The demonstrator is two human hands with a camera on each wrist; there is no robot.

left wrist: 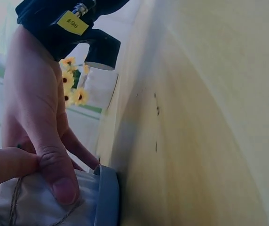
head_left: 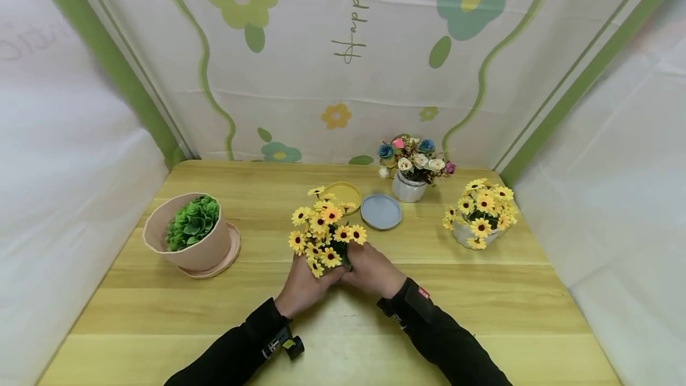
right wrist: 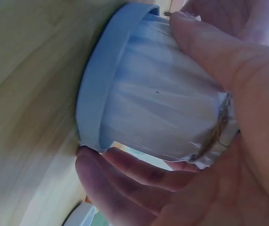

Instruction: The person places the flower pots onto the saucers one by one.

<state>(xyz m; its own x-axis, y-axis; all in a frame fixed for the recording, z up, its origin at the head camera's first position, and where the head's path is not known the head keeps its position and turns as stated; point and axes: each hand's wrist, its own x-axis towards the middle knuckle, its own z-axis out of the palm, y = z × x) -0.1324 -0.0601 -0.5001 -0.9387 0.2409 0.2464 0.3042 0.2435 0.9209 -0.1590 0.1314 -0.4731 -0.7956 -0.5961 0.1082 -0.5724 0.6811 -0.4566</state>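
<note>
A pale wood surface (head_left: 482, 290) sits before a floral "Happy" backdrop (head_left: 348, 46), w/ a pink succulent pot (head_left: 190, 237) at left, yellow lid (head_left: 345, 194) & grey lid (head_left: 381, 211) mid-surface, rose pot (head_left: 411, 168) & second daisy pot (head_left: 480, 213) at right. Left hand (head_left: 302, 288) & right hand (head_left: 372, 270) both grip the daisy pot (head_left: 324, 234) at centre front. Wrist views alone show its white ribbed body (right wrist: 172, 108), blue base rim (right wrist: 94, 103) & twine (left wrist: 14, 202), hidden under blooms in the head view.

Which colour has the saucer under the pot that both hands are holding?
Blue-grey. The saucer under the white pot shows best in the right wrist view.
</note>
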